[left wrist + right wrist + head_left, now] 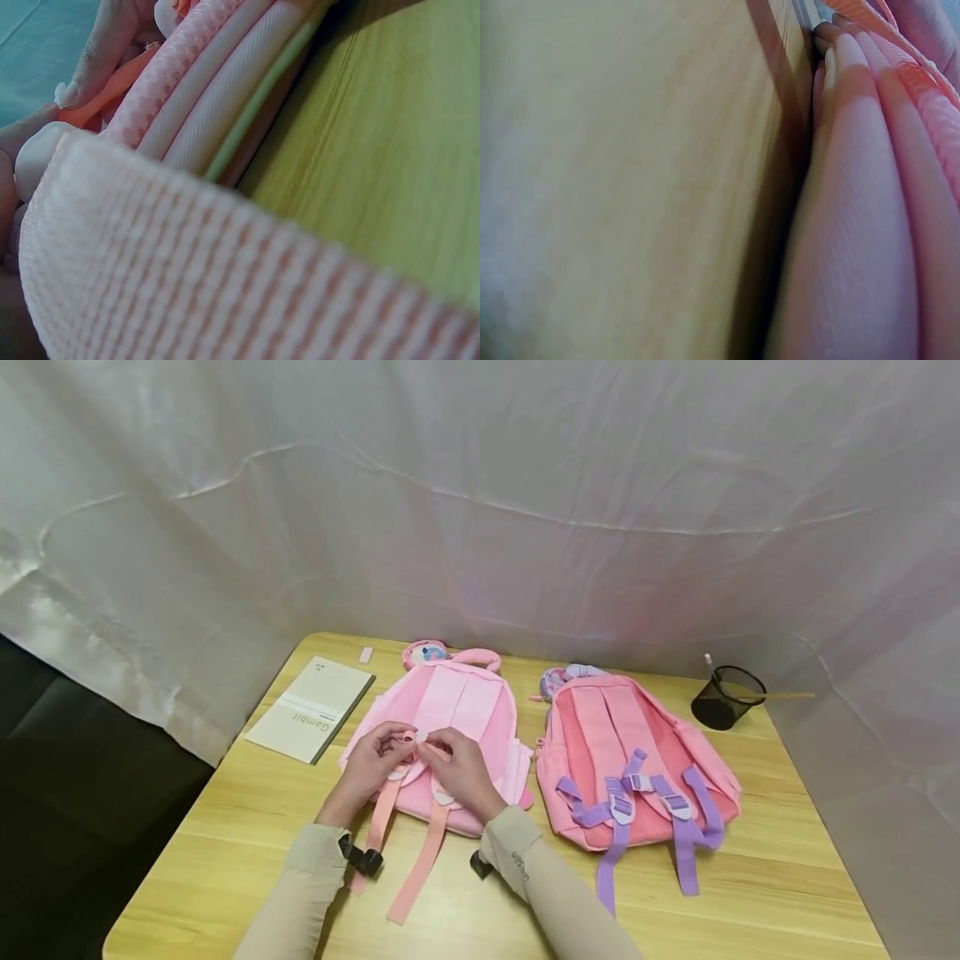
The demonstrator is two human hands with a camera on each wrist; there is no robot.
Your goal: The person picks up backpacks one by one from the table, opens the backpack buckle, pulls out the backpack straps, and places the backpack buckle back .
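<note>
A pale pink backpack (pixel 457 693) lies with its straps facing up, right under both hands. My left hand (pixel 372 763) pinches an orange strap (pixel 116 90) at the middle of the pack, its fingertips beside a small white buckle (pixel 422 738). Close against it, my right hand (pixel 467 770) pinches the strap's other side, thumb and fingers meeting at the buckle. Two loose orange strap ends (pixel 423 867) hang past the pack's bottom onto the table. The right wrist view shows mostly tabletop and the pack's padded edge (pixel 855 225); the right fingers are hidden there.
To the right lies a second, coral-pink backpack (pixel 581 727) with purple straps (pixel 684 852). Behind it on the right stands a black mesh pen cup (pixel 716 710) with a pencil across it. A notebook (pixel 300 727) and a small eraser (pixel 365 654) lie on the left.
</note>
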